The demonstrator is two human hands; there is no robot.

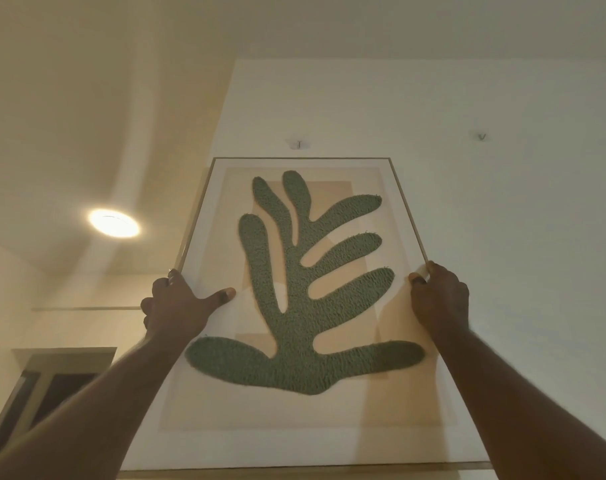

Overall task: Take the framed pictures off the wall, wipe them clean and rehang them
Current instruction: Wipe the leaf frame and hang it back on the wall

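A large framed picture point(301, 278) with a thin pale wooden frame shows a green textured leaf shape on beige paper. It is raised against the white wall, its top edge just below a small wall hook point(299, 144). My left hand point(177, 306) grips the frame's left edge, thumb lying across the glass. My right hand point(440, 296) grips the right edge, fingers curled behind the frame. A second wall hook point(482, 136) sits bare to the upper right.
A round ceiling light point(114, 223) glows at the left. Below it, a dark doorway or window point(52, 386) shows at the lower left. The white wall point(537, 237) stretches bare to the right of the picture.
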